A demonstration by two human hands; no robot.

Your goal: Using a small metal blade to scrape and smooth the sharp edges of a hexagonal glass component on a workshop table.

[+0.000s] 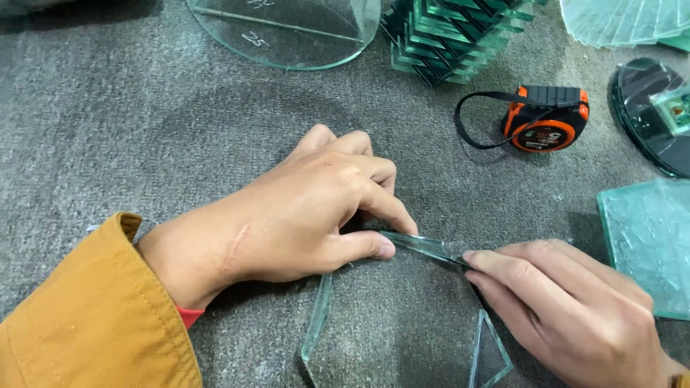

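Mustard sleeve (93, 323) at lower left, grey felt (108, 108) under everything. Round glass (287, 36) up top, cut off by the frame edge.

Next along, left hand (287, 215) knuckles-up at centre: thumb and forefinger closed tight on the left end of a thin strip (424, 246), other fingers curled down onto the felt. Strip slightly tilted, running along the top edge of a clear pane (395, 323) lying flat at bottom centre, between both hands. Can't tell whether already free of the pane or only half cracked off.

Above that, stack of green-edged squares (453, 36), then an orange tape measure (546, 118) well clear of the work.

Right hand (568, 316) coming in from lower right, fingers straight and laid on the strip's right end; thumb out of sight, so no telling whether a real pinch or just pressing. Textured tile (647, 244) just beyond it at the right edge.

Looks like the snap-off stage of trimming the pane. Next move probably wants even pressure at both ends, a steady roll away from the pane, and fingertips kept off that raw edge.
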